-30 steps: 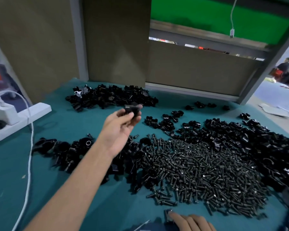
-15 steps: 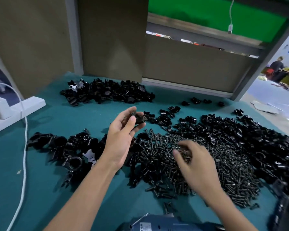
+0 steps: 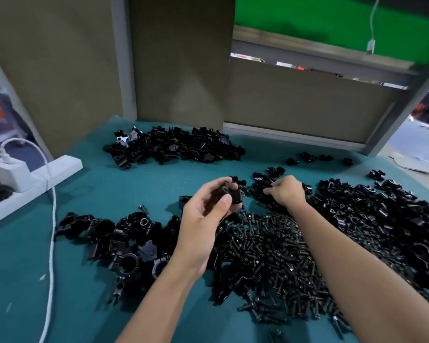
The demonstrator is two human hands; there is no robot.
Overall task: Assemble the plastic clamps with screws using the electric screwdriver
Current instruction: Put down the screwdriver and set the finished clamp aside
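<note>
L grip (image 3: 206,219): palm up, your fingers + thumb are wrapped round one black clamp piece (image 3: 230,195). It's held off the counter (image 3: 124,194), just over the far edge of the screw pile (image 3: 270,258). Thumb lies across the near side of the piece, fingertips curl over the far side.

R grip (image 3: 287,191): knuckles up, fingers curled down into a small cluster of clamp parts (image 3: 256,194), just right of the held piece. It's touching them for sure. Can't tell if you've got one pinched, since the fingertips are hidden by the hand itself.

Both forearms cross over the screw pile, which sits center-front.

Other stock on the counter:
- big clamp heap (image 3: 394,219) on the R side, touching the screw pile's R edge
- back heap (image 3: 174,147) near the wall, well apart from your hands
- ring-type clamp heap (image 3: 119,243) front-left, butting the screws under your L forearm
- a few stray parts (image 3: 307,158) back-right
- one loose screw (image 3: 141,207) just beyond the front-left heap

L edge: white power strip (image 3: 60,169) w/ a white charger (image 3: 10,172) plugged in. The white cable (image 3: 51,243) loops off the charger and runs down the counter's L side toward you.
</note>
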